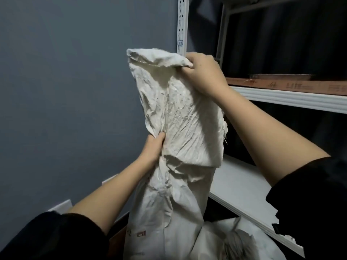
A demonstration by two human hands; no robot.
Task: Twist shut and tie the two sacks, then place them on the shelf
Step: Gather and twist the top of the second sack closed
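Note:
A tall white woven sack [180, 117] stands upright in front of me, crumpled, its mouth held high. My right hand [204, 74] grips the top rim of the sack at its right corner. My left hand [153, 147] pinches the sack's left side lower down, around its neck. A second white sack [231, 241] lies low at the bottom right, partly hidden behind the first. The shelf [293, 99] is a white metal rack on the right, with a lower white board [242, 186] just behind the sack.
A blue-grey wall [75, 91] fills the left. The rack's white slotted upright [182, 25] rises behind the sack's top. A brown board [300, 86] lies on the upper shelf. White skirting [62, 205] runs low on the left.

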